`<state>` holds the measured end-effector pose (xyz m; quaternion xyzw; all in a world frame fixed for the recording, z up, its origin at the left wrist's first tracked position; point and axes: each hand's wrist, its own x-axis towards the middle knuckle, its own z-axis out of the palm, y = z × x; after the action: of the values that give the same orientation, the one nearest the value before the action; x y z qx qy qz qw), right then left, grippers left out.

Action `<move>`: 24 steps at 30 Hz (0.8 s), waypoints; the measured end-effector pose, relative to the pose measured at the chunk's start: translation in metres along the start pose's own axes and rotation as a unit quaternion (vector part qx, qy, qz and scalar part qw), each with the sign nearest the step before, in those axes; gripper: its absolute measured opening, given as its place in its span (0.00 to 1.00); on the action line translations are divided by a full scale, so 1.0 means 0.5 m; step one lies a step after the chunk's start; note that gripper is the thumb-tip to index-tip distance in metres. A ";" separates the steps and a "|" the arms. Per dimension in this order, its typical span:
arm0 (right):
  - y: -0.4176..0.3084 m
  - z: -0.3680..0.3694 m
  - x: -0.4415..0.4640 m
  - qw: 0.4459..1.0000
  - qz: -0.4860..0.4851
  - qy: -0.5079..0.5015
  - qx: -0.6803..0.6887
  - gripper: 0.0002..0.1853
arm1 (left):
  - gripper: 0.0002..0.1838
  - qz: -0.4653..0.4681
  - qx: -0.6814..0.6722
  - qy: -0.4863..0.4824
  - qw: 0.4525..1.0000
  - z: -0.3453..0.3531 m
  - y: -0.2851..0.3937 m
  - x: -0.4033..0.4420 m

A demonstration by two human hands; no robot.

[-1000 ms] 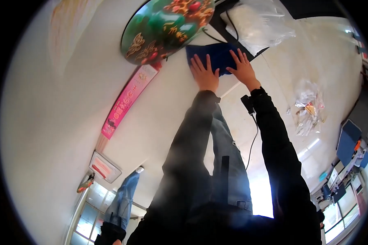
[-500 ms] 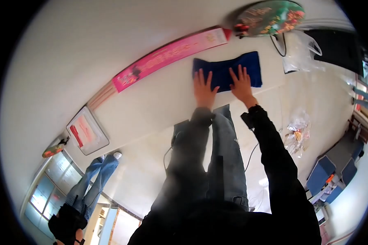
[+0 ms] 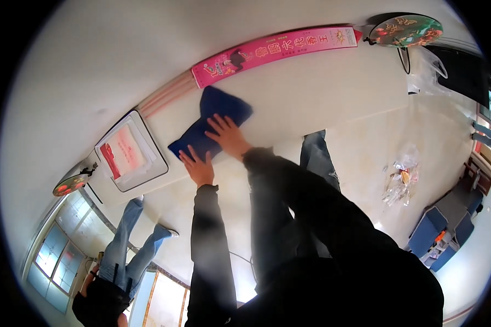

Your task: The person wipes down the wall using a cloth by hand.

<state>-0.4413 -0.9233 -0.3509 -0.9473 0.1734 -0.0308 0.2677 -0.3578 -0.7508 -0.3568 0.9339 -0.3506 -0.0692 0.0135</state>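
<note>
A dark blue cloth (image 3: pixel 223 106) lies at an angle on the long pale surface (image 3: pixel 305 87), left of centre. My left hand (image 3: pixel 200 167) rests on the cloth's lower left part, fingers spread. My right hand (image 3: pixel 229 137) presses flat on its lower edge near the middle, fingers apart as well. Part of the cloth is hidden under both hands. Beyond the cloth, along the back of the surface, stands a long pink box (image 3: pixel 278 53) with printed characters.
On the left are a framed tray with papers (image 3: pixel 126 152) and a round decorated piece (image 3: pixel 71 185). A round green ornament (image 3: pixel 408 30) and plastic bag (image 3: pixel 425 71) stand at right. Clear plastic wrapping (image 3: pixel 401 177) lies on the floor. Another person (image 3: pixel 117 261) stands lower left.
Both hands have moved left along the surface with the blue cloth beneath them, and the cloth has turned and bent. The view has shifted left, toward the framed tray.
</note>
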 end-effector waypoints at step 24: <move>0.744 -0.481 -0.696 0.994 0.109 -0.008 -0.007 0.21 | 0.32 0.280 -0.082 -0.060 0.955 0.111 0.973 -0.184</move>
<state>-0.9203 -1.2192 -0.3259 -0.9248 0.2739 0.0080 0.2640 -0.7517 -1.0555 -0.3650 0.7879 -0.5914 -0.1475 0.0877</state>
